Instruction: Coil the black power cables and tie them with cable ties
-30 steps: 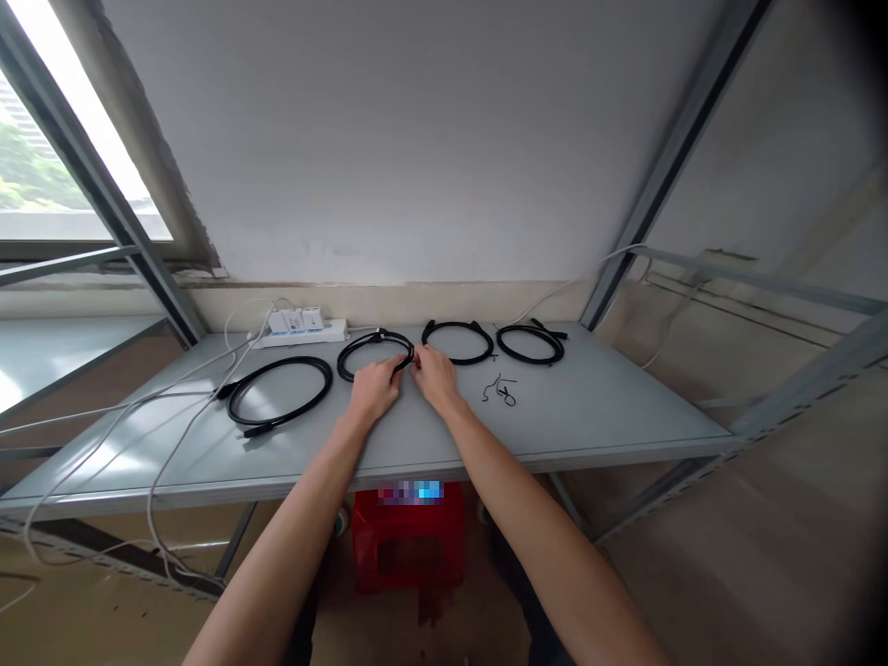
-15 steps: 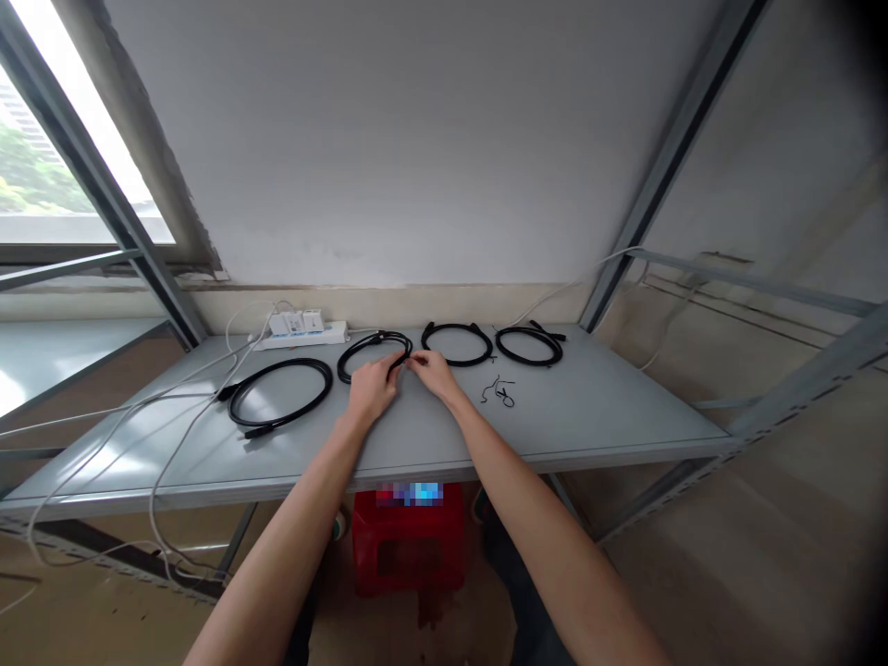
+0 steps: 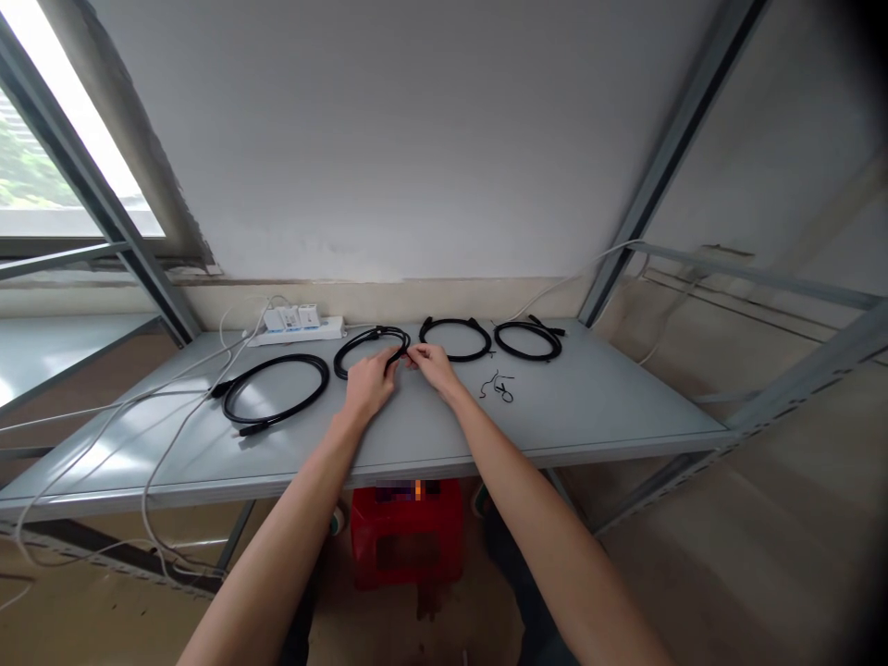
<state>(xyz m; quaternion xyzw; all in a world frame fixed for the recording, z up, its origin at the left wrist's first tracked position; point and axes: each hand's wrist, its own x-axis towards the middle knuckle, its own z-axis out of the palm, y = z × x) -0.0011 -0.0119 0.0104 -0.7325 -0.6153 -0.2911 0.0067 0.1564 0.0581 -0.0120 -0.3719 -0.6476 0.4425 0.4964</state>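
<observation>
A coiled black cable lies on the grey shelf, second from the left. My left hand is closed on the near right side of this coil. At the coil's right edge my right hand pinches with thumb and fingertips close to the left fingers; what is in the pinch is too small to make out. Several thin black ties lie loose on the shelf, right of my right hand.
Another coiled cable lies at left. At the back right are a third coil and a fourth coil. A white power strip with adapters stands by the wall. White cords cross the left side. Below is a red stool.
The whole view has shifted slightly. My right fingertips have moved a little at the coil's right edge; my left hand stays on the coil.
</observation>
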